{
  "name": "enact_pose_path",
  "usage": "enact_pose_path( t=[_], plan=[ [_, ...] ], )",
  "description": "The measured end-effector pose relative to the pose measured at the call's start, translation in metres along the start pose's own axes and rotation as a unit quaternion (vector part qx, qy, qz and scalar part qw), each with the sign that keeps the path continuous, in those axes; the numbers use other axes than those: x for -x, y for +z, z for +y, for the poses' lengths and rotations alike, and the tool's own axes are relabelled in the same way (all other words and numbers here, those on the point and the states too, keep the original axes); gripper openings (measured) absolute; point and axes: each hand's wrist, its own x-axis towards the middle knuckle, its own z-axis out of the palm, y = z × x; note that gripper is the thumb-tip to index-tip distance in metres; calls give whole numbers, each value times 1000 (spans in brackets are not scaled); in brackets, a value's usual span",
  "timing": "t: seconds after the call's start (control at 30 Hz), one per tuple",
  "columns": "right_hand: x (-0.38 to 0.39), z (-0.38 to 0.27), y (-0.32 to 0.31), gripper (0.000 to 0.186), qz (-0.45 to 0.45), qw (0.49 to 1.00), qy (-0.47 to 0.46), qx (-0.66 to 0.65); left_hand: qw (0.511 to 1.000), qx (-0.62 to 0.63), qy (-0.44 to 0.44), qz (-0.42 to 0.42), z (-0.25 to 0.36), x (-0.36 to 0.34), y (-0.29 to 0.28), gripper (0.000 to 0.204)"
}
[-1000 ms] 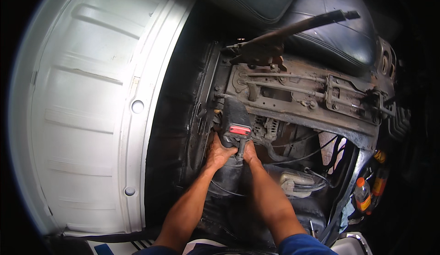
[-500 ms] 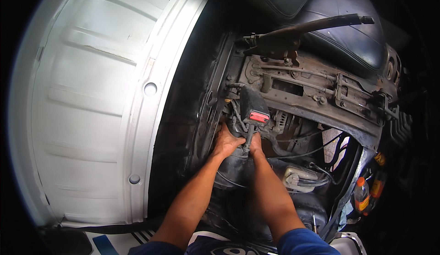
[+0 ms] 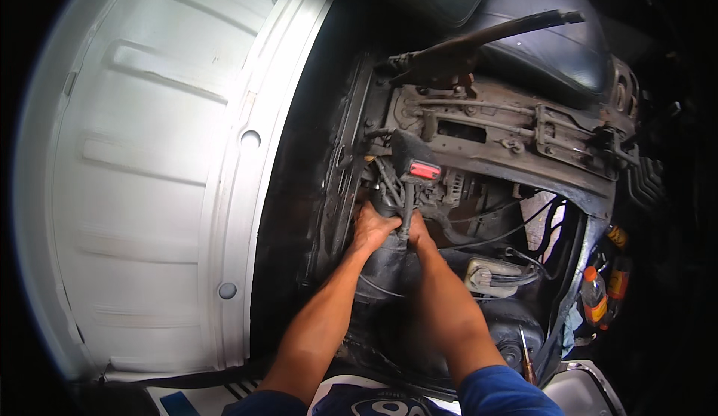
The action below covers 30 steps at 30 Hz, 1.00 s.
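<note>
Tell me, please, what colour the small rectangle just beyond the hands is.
The rectangle is red, showing best in the head view.

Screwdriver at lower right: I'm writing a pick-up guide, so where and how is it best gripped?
Probably by its brown handle, from above and the person's near side: the handle is the thicker end and points toward the person, while the thin metal shaft points away.

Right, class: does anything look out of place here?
Yes: an orange-capped bottle is beside the metal frame at right, seemingly odd near machinery. Also, what looks like a screwdriver lies loose at lower right.
</note>
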Motion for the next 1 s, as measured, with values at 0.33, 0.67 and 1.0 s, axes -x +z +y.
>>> enact_pose_path(
  t=[0.33,0.67,1.0],
  plan=[
    [-20,-11,0,58,-50,986,158,-6,999,19,22,-29,21,21,-25,93],
    [-2,-9,10,51,73,992,90,-46,997,-69,45,-7,18,32,-26,78],
    [5,5,11,37,108,949,248,161,990,-90,-74,-78,-29,-31,-4,80]
  ],
)
